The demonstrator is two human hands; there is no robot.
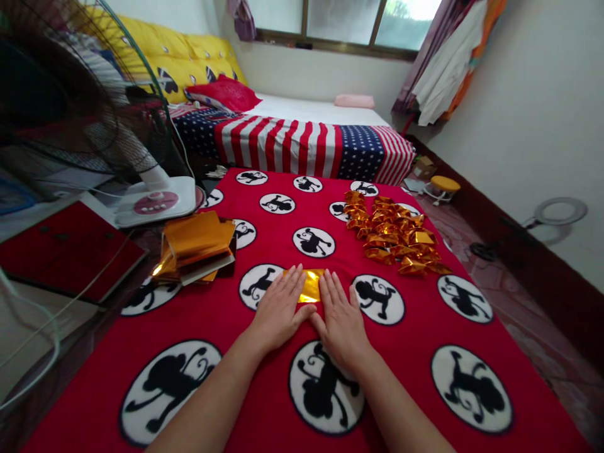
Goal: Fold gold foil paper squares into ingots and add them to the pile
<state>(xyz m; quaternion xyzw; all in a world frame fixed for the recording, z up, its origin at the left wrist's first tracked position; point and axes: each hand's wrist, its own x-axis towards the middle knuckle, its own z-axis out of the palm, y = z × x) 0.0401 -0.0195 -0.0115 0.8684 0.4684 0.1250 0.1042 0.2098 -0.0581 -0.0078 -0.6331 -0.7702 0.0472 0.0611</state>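
A small piece of shiny gold foil paper (310,286) lies on the red cloth with monkey prints (283,248). My left hand (282,308) rests flat over its left end, and my right hand (340,313) lies flat over its right end. Both sets of fingers are stretched out, pointing forward, and the thumbs nearly meet just below the foil. Under the fingers the ends of the foil are hidden. Left of my hands sits a stack of gold foil sheets (198,242). To the right is a heap of folded gold foil pieces (394,236).
A fan (158,201) stands at the left, beside a dark red board (70,248) and loose cables. Beyond the red cloth is a bed (292,145) with a striped and starred cover. A yellow stool (445,184) is on the floor at the right.
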